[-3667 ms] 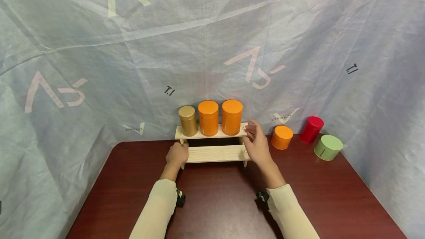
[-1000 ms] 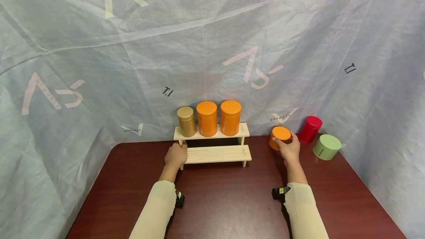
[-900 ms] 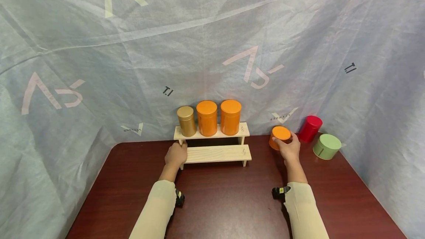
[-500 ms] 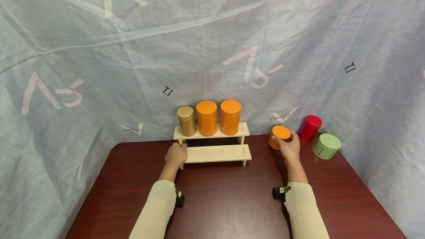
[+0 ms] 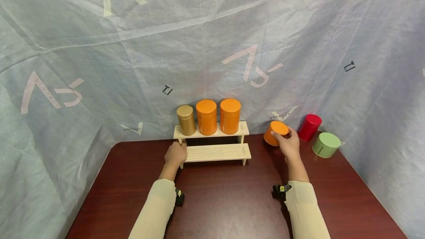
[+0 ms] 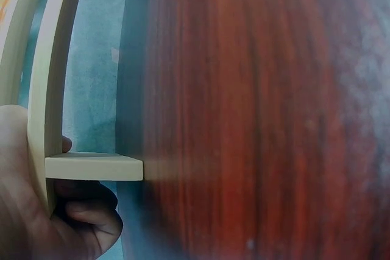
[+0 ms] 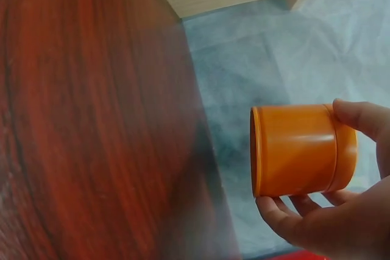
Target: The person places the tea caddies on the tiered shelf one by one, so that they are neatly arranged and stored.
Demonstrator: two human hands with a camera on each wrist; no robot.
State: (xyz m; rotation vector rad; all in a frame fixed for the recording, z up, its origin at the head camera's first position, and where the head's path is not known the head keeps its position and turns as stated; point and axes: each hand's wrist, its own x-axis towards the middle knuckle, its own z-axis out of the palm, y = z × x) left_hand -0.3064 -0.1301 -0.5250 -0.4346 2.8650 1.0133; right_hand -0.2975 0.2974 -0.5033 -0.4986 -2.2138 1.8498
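Note:
A short orange tin [image 5: 276, 132] tilts in my right hand [image 5: 289, 145], pinched between thumb and fingers. In the right wrist view the same orange tin [image 7: 298, 149] shows its base apart from the table. My left hand [image 5: 176, 152] grips the left end of a two-step wooden rack [image 5: 217, 153]. The left wrist view shows fingers [image 6: 91, 217] curled by the leg under the rack's board [image 6: 52, 89]. On the upper step stand a gold tin [image 5: 187, 121] and two tall orange tins, one in the middle [image 5: 207, 119] and one at right [image 5: 230, 118].
Right of my right hand, a red tin [image 5: 310, 127] stands near the table's back edge. A light green tin [image 5: 327, 145] is in front of it, toward the right edge. A grey cloth [image 5: 186, 58] hangs behind the dark red table [image 5: 219, 202].
My right hand has gone from the rack's right end to the short orange tin and gripped it. Just now the tin has risen, tilting and shifting slightly left. The left hand stays on the rack.

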